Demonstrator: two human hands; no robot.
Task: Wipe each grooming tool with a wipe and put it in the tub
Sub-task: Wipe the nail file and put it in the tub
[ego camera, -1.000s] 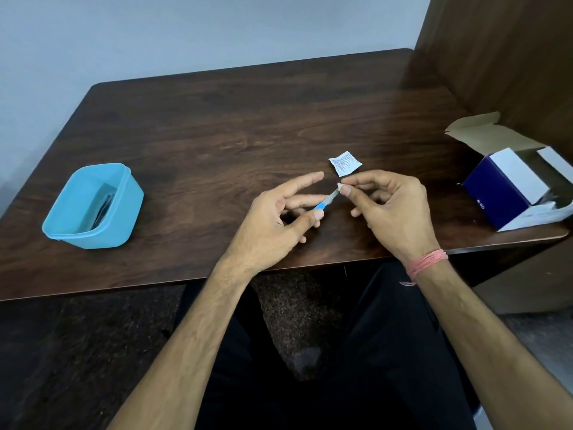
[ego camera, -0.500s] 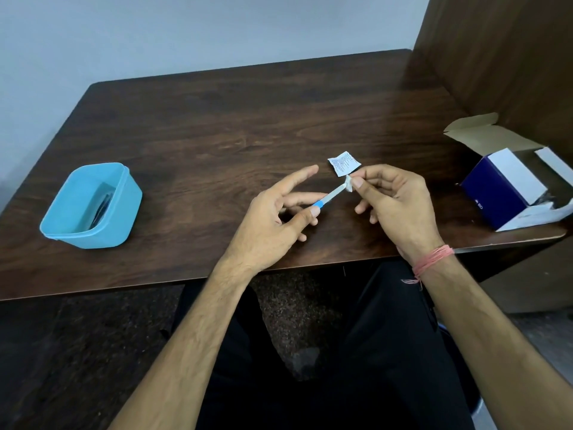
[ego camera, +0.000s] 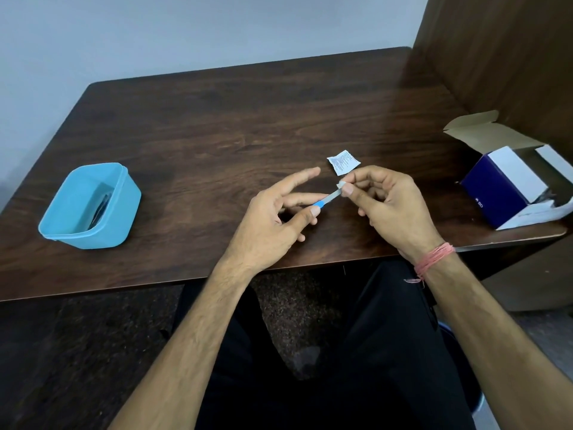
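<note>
Handling: slim blue-handled tool [ego camera: 327,198], light, stiff | left hand [ego camera: 273,225] pinches handle | right hand [ego camera: 393,206] pinches wipe [ego camera: 341,185] round tip | keep your hold at the handle.

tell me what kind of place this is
Probably a plain desk nook in a home or office: a dark wooden table, a bare pale wall behind it, and a wooden side panel at right.

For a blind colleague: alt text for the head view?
Left hand grips a blue-handled metal nail file while right hand pinches a small white wipe on its tip, above a dark wooden table; a blue plastic tub sits left.
</note>
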